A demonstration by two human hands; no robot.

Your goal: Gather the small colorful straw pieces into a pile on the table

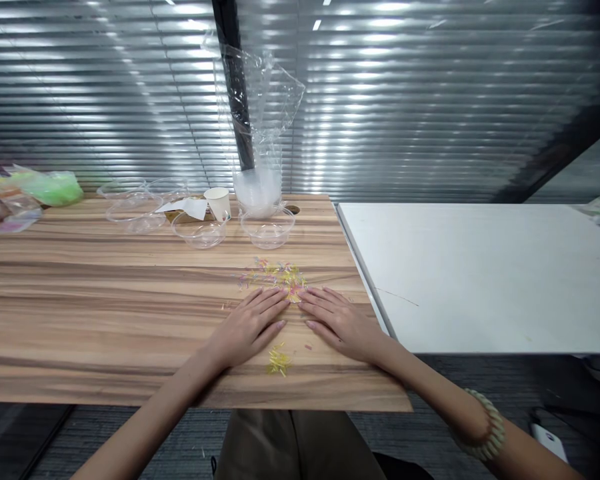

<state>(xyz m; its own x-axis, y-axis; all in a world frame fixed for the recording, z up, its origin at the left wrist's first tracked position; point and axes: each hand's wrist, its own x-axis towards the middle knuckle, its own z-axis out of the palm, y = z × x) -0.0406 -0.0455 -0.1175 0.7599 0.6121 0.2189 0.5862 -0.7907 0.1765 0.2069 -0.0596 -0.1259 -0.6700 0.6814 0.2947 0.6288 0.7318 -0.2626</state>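
My left hand [253, 323] lies flat on the wooden table [105, 293], fingers stretched out toward a scattered pile of small thin coloured pieces [280, 275]. Mirroring it, my right hand [341, 325] rests palm down, its fingertips at the pile's near right edge. Yellow, pink and blue show among the pieces; they are too small to name. Between my wrists and closer to me sits a smaller heap of yellow pieces [279, 361]. One pinkish bit [308, 347] lies near my right thumb. Whether any pieces are under my palms is hidden.
Clear plastic bowls [269, 230] stand along the back, beside a paper cup [218, 202] and a tall clear bag of stacked bowls [258, 190]. Bags with green contents [55, 189] lie at the far left. A white table [480, 280] adjoins on the right.
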